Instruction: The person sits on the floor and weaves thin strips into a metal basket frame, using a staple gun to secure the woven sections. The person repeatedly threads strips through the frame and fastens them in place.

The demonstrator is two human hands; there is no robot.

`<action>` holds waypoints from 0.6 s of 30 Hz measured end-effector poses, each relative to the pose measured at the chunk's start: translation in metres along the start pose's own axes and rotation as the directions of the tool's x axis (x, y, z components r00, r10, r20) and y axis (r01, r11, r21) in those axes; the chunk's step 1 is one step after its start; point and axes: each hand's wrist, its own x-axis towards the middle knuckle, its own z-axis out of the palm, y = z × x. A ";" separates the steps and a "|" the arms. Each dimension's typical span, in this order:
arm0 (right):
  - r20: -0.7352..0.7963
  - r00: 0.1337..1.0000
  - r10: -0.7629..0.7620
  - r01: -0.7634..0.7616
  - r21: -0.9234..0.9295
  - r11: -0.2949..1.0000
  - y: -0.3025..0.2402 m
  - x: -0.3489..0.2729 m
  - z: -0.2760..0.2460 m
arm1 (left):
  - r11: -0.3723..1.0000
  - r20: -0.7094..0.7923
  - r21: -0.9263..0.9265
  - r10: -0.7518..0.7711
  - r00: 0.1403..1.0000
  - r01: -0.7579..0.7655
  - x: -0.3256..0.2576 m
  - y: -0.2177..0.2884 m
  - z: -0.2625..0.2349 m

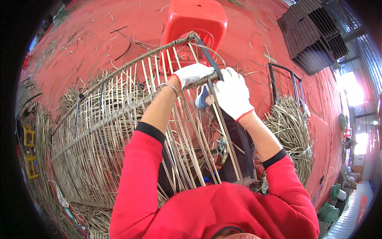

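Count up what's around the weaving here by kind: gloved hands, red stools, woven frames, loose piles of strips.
White-gloved hands: 2, left hand and right hand
Red plastic stool: 1
Frame being woven: 1
Bare dark metal frame: 1
Loose pile of strips: 1
Total: 6

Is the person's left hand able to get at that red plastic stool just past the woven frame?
Probably yes: the left hand grips the frame's wrapped bar, and the red stool stands just beyond, with only thin upright strips between.

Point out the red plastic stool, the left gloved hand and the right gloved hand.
red plastic stool (197, 18): head view, on its seat top.
left hand (192, 74): head view, back of the white glove.
right hand (232, 94): head view, back of the white glove.
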 end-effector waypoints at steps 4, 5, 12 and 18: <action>0.029 0.996 0.084 -0.089 0.265 0.960 0.005 0.002 -0.008 | 0.997 -0.004 0.073 -0.036 0.999 0.036 0.000 -0.003 -0.003; 0.070 0.993 0.095 -0.114 0.358 0.927 0.006 0.002 -0.009 | 0.997 0.009 -0.046 -0.064 0.998 0.064 0.002 -0.005 -0.002; -0.069 0.994 -0.080 0.100 0.364 0.926 0.011 0.011 -0.014 | 0.852 0.123 0.310 0.404 0.906 -0.422 0.011 -0.014 -0.001; -0.097 0.977 -0.188 0.203 0.194 0.960 0.011 0.012 -0.012 | 0.991 0.063 0.118 0.053 0.997 -0.060 0.002 -0.003 0.004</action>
